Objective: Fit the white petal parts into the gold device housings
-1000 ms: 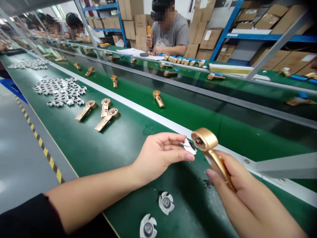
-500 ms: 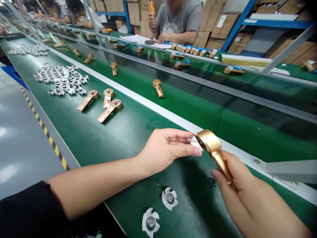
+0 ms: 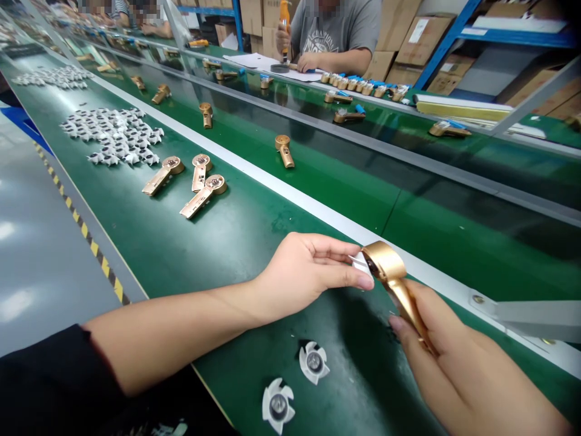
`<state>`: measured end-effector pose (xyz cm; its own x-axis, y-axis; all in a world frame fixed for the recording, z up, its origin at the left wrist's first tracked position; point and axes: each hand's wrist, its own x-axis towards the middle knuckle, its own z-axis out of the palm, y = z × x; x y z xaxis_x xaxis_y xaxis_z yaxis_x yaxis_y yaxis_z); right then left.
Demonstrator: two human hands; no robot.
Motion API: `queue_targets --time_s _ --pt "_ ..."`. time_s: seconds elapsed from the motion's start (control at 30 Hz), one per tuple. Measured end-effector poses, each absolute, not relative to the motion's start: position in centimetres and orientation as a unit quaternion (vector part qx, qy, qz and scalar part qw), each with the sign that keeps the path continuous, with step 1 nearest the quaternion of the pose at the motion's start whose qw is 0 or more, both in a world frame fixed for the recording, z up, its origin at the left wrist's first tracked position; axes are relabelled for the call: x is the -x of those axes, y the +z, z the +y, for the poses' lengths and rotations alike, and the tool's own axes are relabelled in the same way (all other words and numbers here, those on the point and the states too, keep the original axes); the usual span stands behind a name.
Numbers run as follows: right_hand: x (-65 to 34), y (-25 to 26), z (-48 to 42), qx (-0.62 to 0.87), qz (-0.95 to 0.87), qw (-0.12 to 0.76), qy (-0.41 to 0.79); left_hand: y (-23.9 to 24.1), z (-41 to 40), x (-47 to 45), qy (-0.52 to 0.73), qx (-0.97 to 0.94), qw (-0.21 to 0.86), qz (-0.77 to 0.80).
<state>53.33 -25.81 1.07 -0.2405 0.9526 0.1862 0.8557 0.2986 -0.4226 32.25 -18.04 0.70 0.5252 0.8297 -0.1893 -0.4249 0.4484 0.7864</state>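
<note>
My left hand (image 3: 318, 263) pinches a white fan impeller (image 3: 362, 264) between thumb and fingers, right at the open round face of a gold handheld fan housing (image 3: 385, 260). Whether the impeller is seated in it I cannot tell. My right hand (image 3: 436, 327) is wrapped around the housing's handle, holding it tilted with the round head up. Two more white impellers (image 3: 314, 362) lie on the green bench below my left forearm. Several gold housings (image 3: 200, 197) rest farther left, beside a large group of white impellers (image 3: 113, 136).
Along the green conveyor (image 3: 345, 188) lie spaced gold housings (image 3: 285, 151). A white rail (image 3: 272, 184) borders it. Across the line a person in a grey shirt (image 3: 336, 36) holds an orange screwdriver (image 3: 284, 27). A metal bracket (image 3: 535, 318) juts in at right.
The impeller and the housing's round head stay close together, with slight shifts of both hands. The view has tilted a little. Housings on the conveyor have shifted slightly left.
</note>
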Motion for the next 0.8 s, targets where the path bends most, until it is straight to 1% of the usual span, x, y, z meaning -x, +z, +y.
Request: queue_targets --time_s 0.1,0.17,0.23,0.33,0.4,0.47,0.53,0.6,0.67,0.73,0.8 --pt "-53.2 0.5 -26.3 0.595 -0.778 0.156 0.131 0.8 -17.8 -32.2 0.37 -0.334 0.8 0.334" --pt "-53.1 0.3 -26.5 0.598 -0.778 0.144 0.128 0.9 -17.6 -32.1 0.358 -0.32 0.795 0.371" --pt "-53.0 0.4 -26.6 0.596 -0.777 0.135 0.152 1.0 -17.4 -32.0 0.342 -0.313 0.795 0.392" --pt "-53.2 1.2 -25.4 0.638 -0.735 0.13 0.187 1.2 -17.0 -31.5 0.31 -0.374 0.781 0.393" --pt "-53.5 1.8 -23.2 0.715 -0.677 0.107 0.137 1.4 -16.9 -31.0 0.287 -0.482 0.72 0.409" --pt "-54.1 2.0 -20.0 0.79 -0.61 0.049 0.048 1.8 -16.8 -30.4 0.239 -0.624 0.625 0.404" --pt "-54.9 1.8 -16.2 0.825 -0.564 -0.013 -0.008 2.4 -16.9 -29.9 0.155 -0.757 0.544 0.327" --pt "-55.7 1.4 -12.9 0.831 -0.554 -0.036 -0.014 2.8 -17.2 -29.6 0.054 -0.842 0.493 0.211" --pt "-56.3 1.3 -11.0 0.826 -0.562 -0.044 -0.01 3.1 -17.6 -29.6 -0.025 -0.883 0.447 0.14" --pt "-56.5 1.6 -11.4 0.809 -0.586 -0.042 -0.014 2.9 -18.0 -29.9 -0.057 -0.906 0.399 0.134" --pt "-56.5 2.1 -13.8 0.775 -0.631 -0.035 -0.01 2.4 -18.3 -30.3 -0.048 -0.922 0.35 0.16"
